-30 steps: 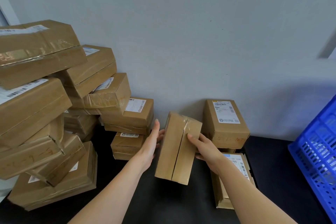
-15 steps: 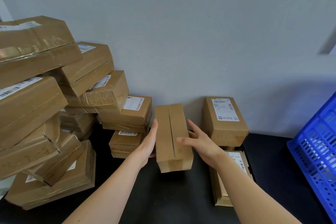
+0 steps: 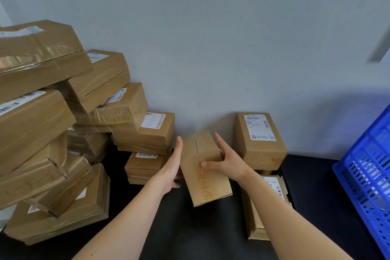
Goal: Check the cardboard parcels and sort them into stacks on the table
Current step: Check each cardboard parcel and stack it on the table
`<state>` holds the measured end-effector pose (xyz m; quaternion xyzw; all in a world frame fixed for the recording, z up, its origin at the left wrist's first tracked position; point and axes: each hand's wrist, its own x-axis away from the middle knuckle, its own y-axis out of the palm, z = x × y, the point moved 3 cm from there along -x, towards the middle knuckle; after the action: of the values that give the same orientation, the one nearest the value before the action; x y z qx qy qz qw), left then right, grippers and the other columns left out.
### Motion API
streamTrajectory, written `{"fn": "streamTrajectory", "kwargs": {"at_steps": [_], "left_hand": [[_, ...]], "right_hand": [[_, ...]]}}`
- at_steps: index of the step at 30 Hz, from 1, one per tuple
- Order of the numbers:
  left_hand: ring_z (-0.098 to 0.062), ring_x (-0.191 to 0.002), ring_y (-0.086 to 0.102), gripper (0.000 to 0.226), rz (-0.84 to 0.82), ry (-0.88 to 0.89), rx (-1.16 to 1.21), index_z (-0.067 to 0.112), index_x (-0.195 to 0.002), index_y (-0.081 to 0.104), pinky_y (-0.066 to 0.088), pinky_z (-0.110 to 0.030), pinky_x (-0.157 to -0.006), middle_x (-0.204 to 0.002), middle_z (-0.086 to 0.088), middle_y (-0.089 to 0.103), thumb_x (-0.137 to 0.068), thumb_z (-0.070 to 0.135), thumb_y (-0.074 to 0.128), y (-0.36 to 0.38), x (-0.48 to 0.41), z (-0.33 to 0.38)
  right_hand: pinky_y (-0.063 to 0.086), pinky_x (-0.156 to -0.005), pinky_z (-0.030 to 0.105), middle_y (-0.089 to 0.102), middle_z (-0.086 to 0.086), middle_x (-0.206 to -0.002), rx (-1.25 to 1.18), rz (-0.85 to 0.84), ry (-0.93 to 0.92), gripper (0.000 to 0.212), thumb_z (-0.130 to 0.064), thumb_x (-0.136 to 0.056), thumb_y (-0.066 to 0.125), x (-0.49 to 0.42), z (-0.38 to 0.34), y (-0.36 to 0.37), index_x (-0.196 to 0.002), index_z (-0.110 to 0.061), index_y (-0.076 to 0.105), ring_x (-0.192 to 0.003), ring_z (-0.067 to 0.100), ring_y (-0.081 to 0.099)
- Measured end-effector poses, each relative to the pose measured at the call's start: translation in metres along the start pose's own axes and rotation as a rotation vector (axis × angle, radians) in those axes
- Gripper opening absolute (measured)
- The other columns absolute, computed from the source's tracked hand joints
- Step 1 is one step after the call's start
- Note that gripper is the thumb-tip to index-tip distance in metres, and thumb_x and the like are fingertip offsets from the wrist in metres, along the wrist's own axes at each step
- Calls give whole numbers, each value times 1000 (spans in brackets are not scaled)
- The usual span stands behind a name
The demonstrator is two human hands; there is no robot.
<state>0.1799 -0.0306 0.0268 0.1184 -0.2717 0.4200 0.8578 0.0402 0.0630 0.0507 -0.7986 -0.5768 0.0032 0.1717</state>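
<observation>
Risks nudging the leaning heap of parcels at nine o'clock into a slide with the left forearm, or, with the left hand pressing only flat, straight fingers on one side, dropping the parcel held over the table at centre, clamped at its three o'clock side by the right hand, thumb across the front, forefinger straight, other fingers hidden behind. Against half a second ago, shows the parcel tipped back, handwritten side facing up instead of the seam, and the right thumb closed on it, no longer spread clear.

parcel tipped toward the camera, handwritten side now showing
</observation>
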Motion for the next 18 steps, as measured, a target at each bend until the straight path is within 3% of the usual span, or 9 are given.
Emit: {"fn": "streamTrajectory", "kwargs": {"at_steps": [3, 7, 10, 13, 15, 18], "left_hand": [[-37, -132, 41, 120, -10, 3, -13, 24, -144, 34, 28, -60, -107, -140, -15, 48, -48, 95, 26, 1, 1, 5], [-31, -121, 51, 90, -63, 79, -148, 33, -120, 43, 37, -57, -105, -107, 2, 58, -51, 92, 43, -1, 4, 15], [-25, -109, 56, 87, -60, 107, -248, 32, -125, 43, 43, -53, -100, -109, 5, 59, -55, 83, 55, -4, 2, 17], [-22, -98, 58, 75, 15, 117, -317, 29, -124, 43, 50, -45, -88, -110, 3, 58, -70, 81, 47, -8, -3, 19], [-19, -85, 64, 69, 83, 127, -413, 26, -116, 46, 54, -38, -78, -98, 3, 61, -76, 82, 39, -10, -4, 20], [-18, -74, 68, 70, 129, 134, -523, 26, -115, 48, 56, -32, -66, -90, 5, 63, -77, 83, 33, -10, -5, 19]], "right_hand": [[36, -109, 38, 46, -7, -140, 18, 92, -1, 96, -44, -78, 73, -2, -2, -3, -151, -36, 11, -128, 16, 45], [40, -106, 40, 47, -1, -140, 56, 170, 18, 84, -56, -85, 58, -8, -8, -4, -151, -36, 10, -126, 21, 47], [42, -102, 37, 43, 1, -145, 108, 218, 38, 78, -57, -90, 49, -12, -12, -4, -151, -37, 5, -126, 24, 48], [42, -95, 32, 41, 2, -146, 112, 204, 76, 81, -55, -89, 54, -13, -12, -3, -151, -37, 5, -125, 24, 48], [41, -91, 28, 45, 0, -143, 111, 173, 94, 88, -52, -84, 63, -13, -11, -1, -151, -36, 7, -123, 22, 49], [43, -97, 31, 49, -1, -138, 101, 138, 110, 89, -47, -83, 65, -15, -8, 1, -152, -33, 11, -118, 20, 52]]}}
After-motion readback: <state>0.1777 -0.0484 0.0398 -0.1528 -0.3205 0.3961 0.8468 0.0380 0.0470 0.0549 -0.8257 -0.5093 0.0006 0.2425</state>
